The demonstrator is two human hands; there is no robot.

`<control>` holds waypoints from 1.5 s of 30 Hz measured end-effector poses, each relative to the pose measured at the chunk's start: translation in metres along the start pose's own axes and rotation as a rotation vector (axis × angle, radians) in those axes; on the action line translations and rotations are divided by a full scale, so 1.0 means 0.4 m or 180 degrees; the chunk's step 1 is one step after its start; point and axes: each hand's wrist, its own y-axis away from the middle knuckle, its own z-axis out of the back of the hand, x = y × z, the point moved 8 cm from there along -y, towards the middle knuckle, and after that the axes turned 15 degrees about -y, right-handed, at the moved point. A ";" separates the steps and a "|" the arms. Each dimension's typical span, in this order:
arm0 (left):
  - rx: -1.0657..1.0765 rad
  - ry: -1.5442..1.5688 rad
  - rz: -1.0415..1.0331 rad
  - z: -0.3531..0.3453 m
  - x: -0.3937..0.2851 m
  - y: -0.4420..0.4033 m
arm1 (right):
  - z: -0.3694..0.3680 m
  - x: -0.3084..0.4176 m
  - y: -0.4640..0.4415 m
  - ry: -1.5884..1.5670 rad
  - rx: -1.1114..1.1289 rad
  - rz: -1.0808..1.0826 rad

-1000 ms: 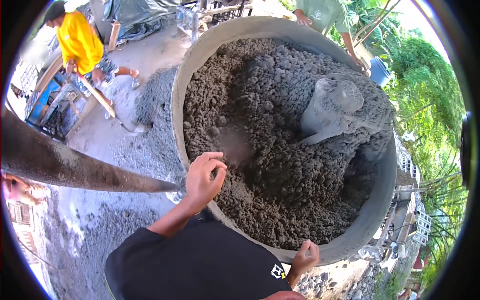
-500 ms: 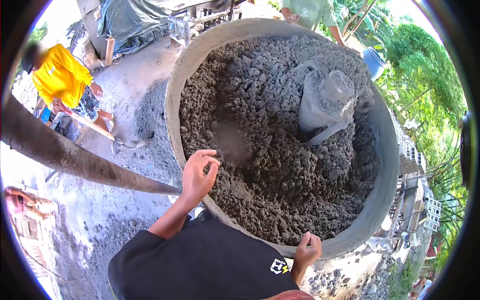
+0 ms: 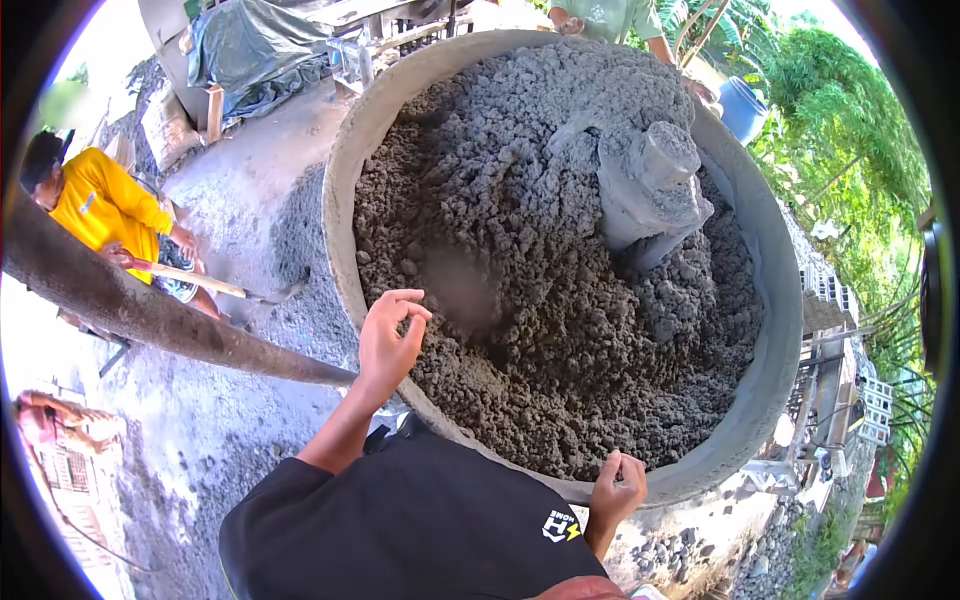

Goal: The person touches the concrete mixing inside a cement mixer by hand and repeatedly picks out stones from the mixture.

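A large round mixer drum (image 3: 345, 215) stands in front of me, its pale rim coated with dried cement. Grey, crumbly concrete mix (image 3: 500, 200) fills it. A mix-caked central hub (image 3: 650, 180) with an arm rises from the heap. My left hand (image 3: 392, 335) hovers at the near-left rim, fingers bent and thumb apart, with nothing in it. At the near-right rim is my right hand (image 3: 616, 490), its fingers loosely bent and slightly apart, holding nothing visible. Whether either hand bears on the rim is unclear.
A long metal pole (image 3: 200, 330) slants in from the left toward the drum. Beyond it, a person in yellow (image 3: 105, 200) holds a shovel (image 3: 190, 275). Another person (image 3: 610, 18) stands behind the drum, near a blue barrel (image 3: 743, 110). Gravel (image 3: 690, 555) lies at lower right.
The hub and its arm have shifted, and the mix around them has moved. The person in yellow bends lower with the shovel. My hands keep nearly the same pose.
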 end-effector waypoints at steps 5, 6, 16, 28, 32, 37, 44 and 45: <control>-0.0039 0.0033 -0.0072 0.006 -0.003 -0.002 | -0.010 0.010 -0.013 0.0032 0.0134 -0.0049; 0.0009 0.0018 -0.0062 0.005 -0.001 -0.005 | -0.015 0.012 -0.014 0.0063 0.0214 -0.0096; -0.0268 -0.0053 -0.0253 0.028 -0.019 -0.072 | -0.025 0.009 -0.018 0.0023 0.0326 -0.0280; 0.0278 0.0004 -0.0496 0.001 -0.055 -0.020 | -0.039 0.006 -0.013 0.0008 -0.0009 -0.0299; 0.0788 0.0261 -0.0682 -0.036 -0.080 0.027 | -0.026 0.027 -0.005 -0.0075 -0.0273 -0.0145; 0.0887 0.0128 -0.0880 -0.027 -0.092 0.045 | -0.030 0.052 -0.005 -0.0160 -0.0409 -0.0183; 0.0631 0.0002 -0.0782 0.038 -0.053 0.015 | -0.065 0.061 -0.004 -0.0052 -0.0142 -0.0285; 0.0422 0.0056 -0.0670 0.062 -0.023 -0.012 | -0.088 0.065 -0.008 -0.0027 -0.0037 -0.0342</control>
